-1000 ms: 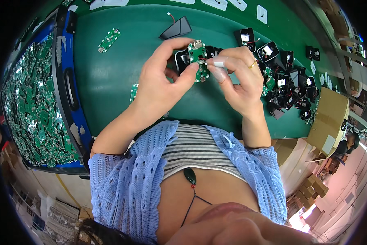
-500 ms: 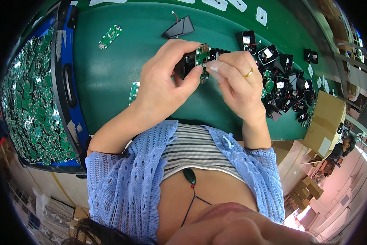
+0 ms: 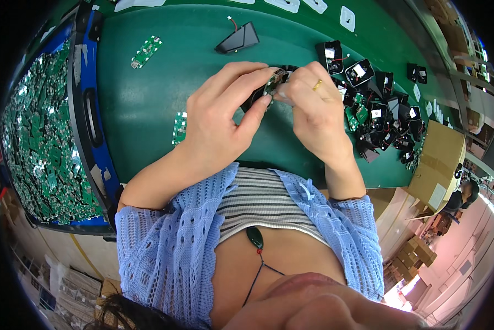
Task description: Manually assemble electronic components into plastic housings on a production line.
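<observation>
Between my two hands, over the green mat, is a small green circuit board (image 3: pixel 272 82) with a black plastic housing behind it. My left hand (image 3: pixel 219 104) is closed round the board and housing, its thumb pressing the board's lower side. The fingers of my right hand (image 3: pixel 315 102) are pinched together at the board's right edge; what lies in the pinch is hidden. One loose circuit board (image 3: pixel 146 52) lies at the far left of the mat, and another circuit board (image 3: pixel 179 128) lies beside my left wrist. Beyond my hands rests a black wedge-shaped housing (image 3: pixel 237 38) with a red wire.
A blue-edged bin (image 3: pixel 95 137) full of green circuit boards stands at the left. Many black housings (image 3: pixel 387 118) with wires are heaped on the right of the green mat (image 3: pixel 142 104). A cardboard box (image 3: pixel 436 159) stands at the right edge. White pieces (image 3: pixel 347 19) lie along the far side.
The board and housing have tilted, so less of the board's face shows. My right hand has turned and shifted slightly up and left, its fingers still at the board.
</observation>
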A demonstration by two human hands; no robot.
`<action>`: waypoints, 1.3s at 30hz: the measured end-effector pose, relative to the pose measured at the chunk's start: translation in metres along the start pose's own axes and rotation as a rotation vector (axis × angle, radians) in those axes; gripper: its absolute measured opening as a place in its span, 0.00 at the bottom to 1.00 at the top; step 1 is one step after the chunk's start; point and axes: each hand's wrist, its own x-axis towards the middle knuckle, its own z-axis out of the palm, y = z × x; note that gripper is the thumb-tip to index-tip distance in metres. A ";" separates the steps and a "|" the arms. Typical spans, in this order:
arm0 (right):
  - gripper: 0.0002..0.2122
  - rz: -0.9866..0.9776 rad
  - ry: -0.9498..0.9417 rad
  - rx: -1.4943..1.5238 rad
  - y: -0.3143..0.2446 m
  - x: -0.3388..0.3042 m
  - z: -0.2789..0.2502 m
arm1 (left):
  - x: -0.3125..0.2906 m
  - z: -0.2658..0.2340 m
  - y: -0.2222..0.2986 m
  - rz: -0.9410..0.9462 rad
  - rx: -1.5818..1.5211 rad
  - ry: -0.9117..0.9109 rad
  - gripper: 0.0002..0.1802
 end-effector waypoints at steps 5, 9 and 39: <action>0.14 0.091 0.284 0.013 0.005 0.000 0.018 | 0.001 0.008 -0.009 -0.288 -0.337 0.060 0.22; 0.23 0.371 0.351 0.258 -0.002 -0.014 0.025 | 0.005 0.006 -0.014 -0.396 -0.552 0.076 0.26; 0.15 0.035 0.220 0.244 -0.022 -0.029 0.031 | 0.004 -0.006 -0.018 -0.781 -1.080 -0.071 0.20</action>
